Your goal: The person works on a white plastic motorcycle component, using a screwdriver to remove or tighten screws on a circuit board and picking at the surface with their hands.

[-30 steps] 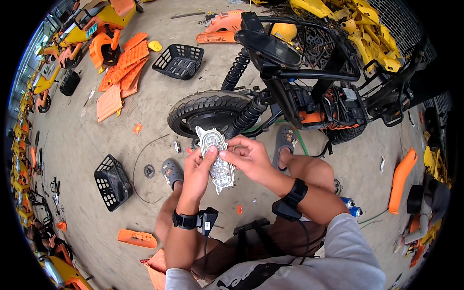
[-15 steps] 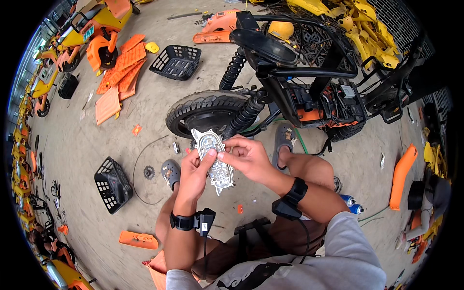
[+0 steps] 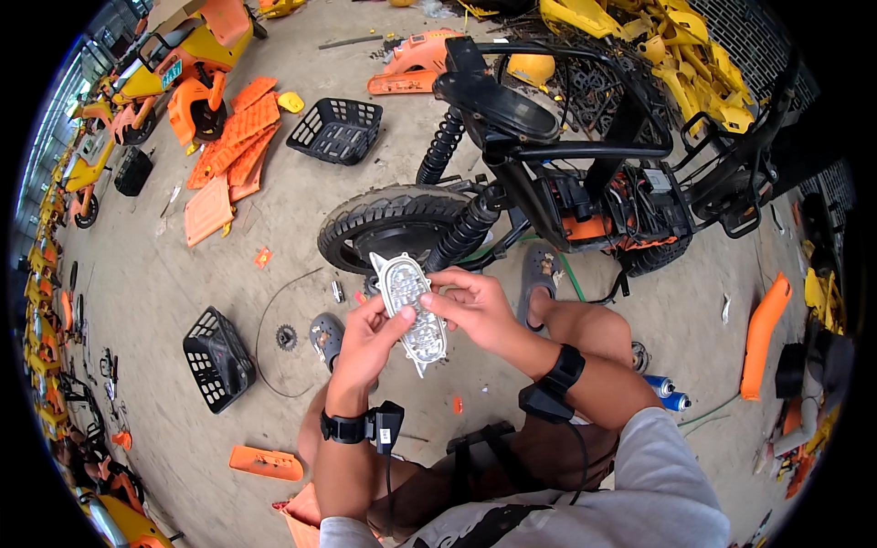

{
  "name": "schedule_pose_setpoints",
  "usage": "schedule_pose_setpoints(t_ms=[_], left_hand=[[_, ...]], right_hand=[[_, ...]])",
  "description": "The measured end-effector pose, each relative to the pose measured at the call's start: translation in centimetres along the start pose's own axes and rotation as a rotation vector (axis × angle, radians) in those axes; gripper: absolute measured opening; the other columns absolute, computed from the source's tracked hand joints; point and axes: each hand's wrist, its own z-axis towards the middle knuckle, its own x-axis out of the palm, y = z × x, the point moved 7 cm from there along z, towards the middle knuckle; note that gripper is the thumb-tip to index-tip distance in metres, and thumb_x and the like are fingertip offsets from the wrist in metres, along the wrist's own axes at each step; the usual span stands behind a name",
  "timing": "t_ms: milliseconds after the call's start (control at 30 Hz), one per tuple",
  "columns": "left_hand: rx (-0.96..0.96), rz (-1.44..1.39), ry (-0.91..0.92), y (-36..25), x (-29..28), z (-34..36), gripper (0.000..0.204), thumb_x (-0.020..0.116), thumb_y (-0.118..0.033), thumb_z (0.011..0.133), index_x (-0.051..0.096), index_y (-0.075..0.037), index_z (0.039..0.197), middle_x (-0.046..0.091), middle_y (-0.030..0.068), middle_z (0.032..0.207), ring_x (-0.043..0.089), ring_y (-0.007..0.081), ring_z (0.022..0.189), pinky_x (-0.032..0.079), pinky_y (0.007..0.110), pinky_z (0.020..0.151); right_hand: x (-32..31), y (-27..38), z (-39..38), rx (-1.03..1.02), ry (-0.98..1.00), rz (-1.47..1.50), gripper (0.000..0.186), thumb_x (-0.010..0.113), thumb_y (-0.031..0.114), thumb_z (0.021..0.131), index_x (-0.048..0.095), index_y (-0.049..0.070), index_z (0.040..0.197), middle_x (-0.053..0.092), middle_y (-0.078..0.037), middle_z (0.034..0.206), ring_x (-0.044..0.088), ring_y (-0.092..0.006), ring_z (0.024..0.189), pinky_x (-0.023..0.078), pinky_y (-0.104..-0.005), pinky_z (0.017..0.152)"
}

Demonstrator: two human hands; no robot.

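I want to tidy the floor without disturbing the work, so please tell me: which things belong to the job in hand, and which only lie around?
In use:
silver oval part, held between both hands
left hand, thumb on the part
right hand, thumb also on it

Apparently just lying about:
toothed sprocket
two blue cans
heaped orange panels
curved orange panel

The left forearm (image 3: pixel 345 479) rises almost straight from the lower edge; the right forearm (image 3: pixel 601 395) slants up and inward from the right. The left hand (image 3: pixel 364 340) and right hand (image 3: pixel 470 309) are near each other at the centre, both in a pinching grip, fingers bent. The left thumb (image 3: pixel 396 325) points up and rightward, the right thumb (image 3: pixel 444 306) leftward.
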Motion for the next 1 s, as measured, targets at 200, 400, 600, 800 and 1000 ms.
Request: schedule_pose_setpoints(t_ms=[200, 400, 600, 800, 1000], left_hand=[[-0.070, -0.034, 0.176, -0.8, 0.5, -0.7, 0.037, 0.063, -0.006, 0.094, 0.055, 0.003, 0.130, 0.065, 0.0097, 0.119, 0.061, 0.0147, 0.108, 0.048, 0.031, 0.095], [-0.014, 0.074, 0.099, -1.2, 0.3, -0.4, 0.045, 0.067, 0.003, 0.089, 0.052, 0.003, 0.132, 0.061, 0.0097, 0.125, 0.061, 0.0147, 0.109, 0.049, 0.030, 0.095], [-0.047, 0.150, 0.009, -1.1, 0.3, -0.2, 0.054, 0.074, 0.006, 0.082, 0.050, 0.003, 0.130, 0.062, 0.0114, 0.120, 0.063, 0.0154, 0.104, 0.056, 0.027, 0.083], [-0.006, 0.210, -0.027, -1.3, 0.0, 0.0, 0.062, 0.080, 0.005, 0.075, 0.049, 0.003, 0.128, 0.065, 0.0127, 0.113, 0.065, 0.0168, 0.102, 0.056, 0.028, 0.080], [0.003, 0.169, -0.043, -1.3, -0.2, 0.0, 0.074, 0.084, 0.004, 0.071, 0.042, 0.000, 0.132, 0.065, 0.0135, 0.110, 0.065, 0.0178, 0.098, 0.056, 0.029, 0.080]], right_hand=[[-0.5, -0.2, 0.4, 0.120, 0.085, -0.048, 0.038, 0.069, 0.023, 0.093, 0.063, -0.002, 0.122, 0.069, -0.003, 0.091, 0.058, -0.0041, 0.068, 0.044, -0.0202, 0.057], [0.0, 0.3, 0.4, -0.031, 0.118, -0.145, 0.050, 0.073, 0.024, 0.090, 0.058, -0.003, 0.129, 0.065, -0.003, 0.102, 0.056, -0.0042, 0.074, 0.046, -0.0208, 0.062], [0.2, 0.8, 0.3, -0.104, 0.100, -0.338, 0.052, 0.079, 0.026, 0.083, 0.063, -0.001, 0.125, 0.065, -0.008, 0.108, 0.059, -0.0093, 0.083, 0.049, -0.0241, 0.068], [-0.3, 0.3, 0.4, -0.055, 0.090, -0.308, 0.041, 0.077, 0.021, 0.084, 0.068, -0.001, 0.116, 0.069, -0.008, 0.104, 0.064, -0.0097, 0.085, 0.051, -0.0246, 0.070], [-0.4, -0.1, 0.5, -0.023, 0.075, -0.201, 0.037, 0.075, 0.015, 0.085, 0.067, -0.005, 0.115, 0.071, -0.007, 0.094, 0.064, -0.0081, 0.083, 0.052, -0.0240, 0.072]])
